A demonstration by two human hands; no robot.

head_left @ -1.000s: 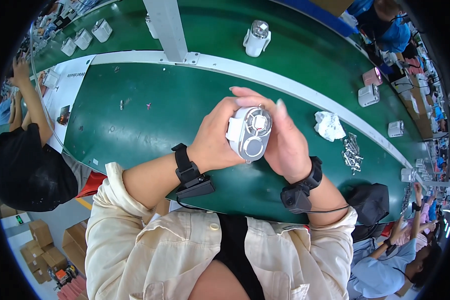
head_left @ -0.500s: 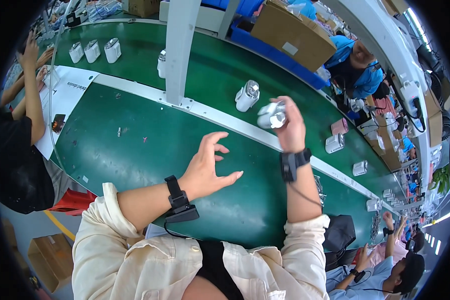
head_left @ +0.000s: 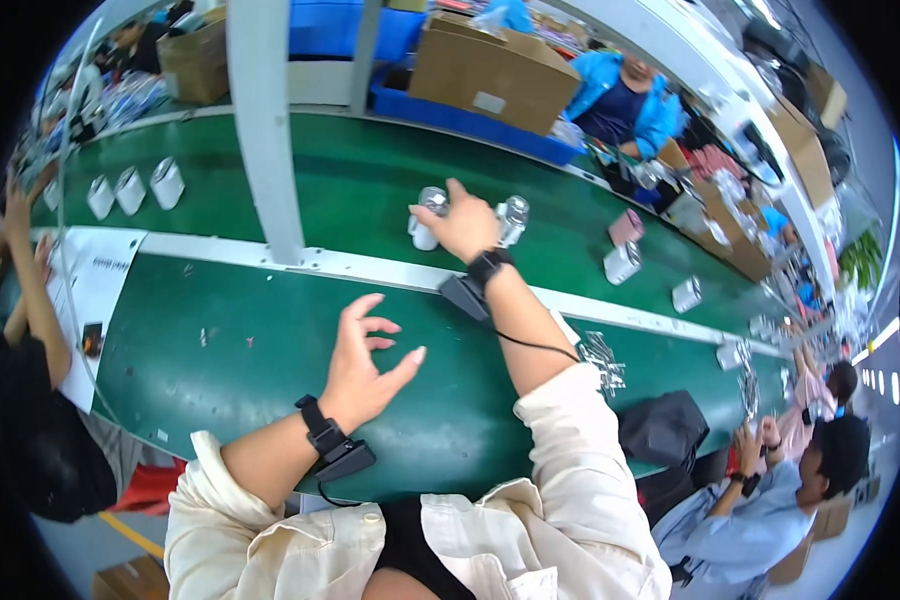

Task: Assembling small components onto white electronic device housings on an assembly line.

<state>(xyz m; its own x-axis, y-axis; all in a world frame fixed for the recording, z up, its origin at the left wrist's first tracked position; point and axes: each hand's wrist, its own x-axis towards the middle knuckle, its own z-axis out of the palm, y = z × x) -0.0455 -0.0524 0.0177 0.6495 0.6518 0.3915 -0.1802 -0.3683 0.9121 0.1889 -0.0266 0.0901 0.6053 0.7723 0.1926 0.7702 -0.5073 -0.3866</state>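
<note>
The right hand point(head_left: 465, 225) reaches across the white rail point(head_left: 370, 273) to the far green strip point(head_left: 350, 170), its thumb lying over a white device point(head_left: 423, 238) with a clear top. The hand covers part of it, so I cannot tell whether the fingers grip the device or only touch it. That device stands upright on the far strip, right of the white post point(head_left: 260, 130). A second clear-topped device point(head_left: 512, 222) stands just right of the same hand.

The left hand point(head_left: 360, 375) is empty, its fingers spread and loosely curled above the near green worktop point(head_left: 240, 400). Both wrists wear black straps with small dark modules.

On the far strip, three white units point(head_left: 129, 192) stand in a row to the left; to the right are a pink unit point(head_left: 626, 228), a white one just nearer than it and another farther right. A pile of metal parts point(head_left: 602, 365) lies on the near worktop, right of the right forearm, with a black bag point(head_left: 665, 430) nearer. A printed white sheet point(head_left: 100, 275) lies at the left end, beside a person in black point(head_left: 45, 430).
</note>
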